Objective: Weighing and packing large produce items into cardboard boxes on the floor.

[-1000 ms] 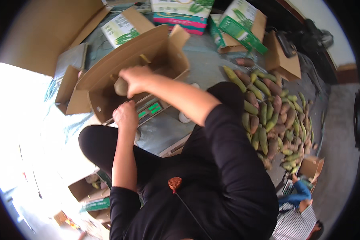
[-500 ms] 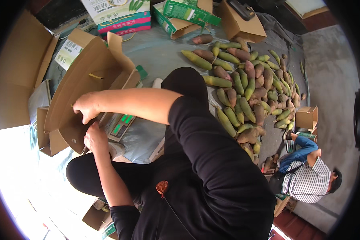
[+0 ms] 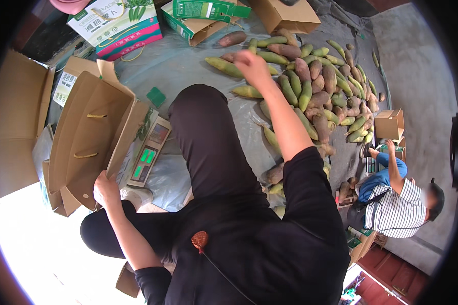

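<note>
My left hand point(image 3: 107, 189) is closed on the near edge of an open cardboard box point(image 3: 122, 129), which leans at the left with its brown inside showing and two yellow cord handles. Beside the box lies a digital scale point(image 3: 139, 173) with green lit displays; whether the box rests on it I cannot tell. My right hand point(image 3: 253, 68) is stretched far forward over the near-left edge of a pile of green radishes point(image 3: 305, 95) and reddish-brown, soil-dusted roots point(image 3: 320, 127). Its fingers are slightly blurred and apart, with nothing visible in them.
A large brown carton point(image 3: 10, 122) stands at the far left. Printed boxes point(image 3: 130, 38), a green carton point(image 3: 203, 10) and a plain carton point(image 3: 285, 18) line the back. A co-worker in a striped shirt point(image 3: 397, 211) sits at the right near a small open box point(image 3: 389, 122).
My right hand has left the box and swung right and forward to the pile. My left hand stays at the box edge. The co-worker has raised an arm.
</note>
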Demonstrator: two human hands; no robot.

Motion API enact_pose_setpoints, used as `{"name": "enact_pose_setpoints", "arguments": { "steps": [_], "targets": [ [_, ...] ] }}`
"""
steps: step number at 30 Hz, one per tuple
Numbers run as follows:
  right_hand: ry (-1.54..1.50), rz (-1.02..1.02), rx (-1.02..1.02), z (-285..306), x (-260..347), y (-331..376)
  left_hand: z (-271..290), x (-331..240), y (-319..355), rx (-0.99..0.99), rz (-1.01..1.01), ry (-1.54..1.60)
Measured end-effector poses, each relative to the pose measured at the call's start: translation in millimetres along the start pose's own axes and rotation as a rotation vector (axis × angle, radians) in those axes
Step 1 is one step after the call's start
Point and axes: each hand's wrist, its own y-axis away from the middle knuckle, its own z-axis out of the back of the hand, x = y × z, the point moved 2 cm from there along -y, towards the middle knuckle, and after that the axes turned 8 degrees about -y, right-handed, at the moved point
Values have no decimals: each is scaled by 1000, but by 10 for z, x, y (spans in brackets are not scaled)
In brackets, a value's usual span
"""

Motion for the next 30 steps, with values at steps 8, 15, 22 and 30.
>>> {"name": "enact_pose_setpoints", "arguments": {
  "steps": [8, 15, 22, 30],
  "targets": [
    [689, -742, -88, 1036, -1624, 1462, -48, 85, -13, -22, -5, 6],
    [856, -959, -24, 1480, -1795, 1842, -119, 93, -34, -34, -26, 91],
    [863, -861, -25, 1607, -2271, 2114, -201, 101, -85, -10, -62, 97],
    [978, -885, 38, 1448, -1772, 2153, -174, 121, -57, -45, -63, 60]
  ]
}}
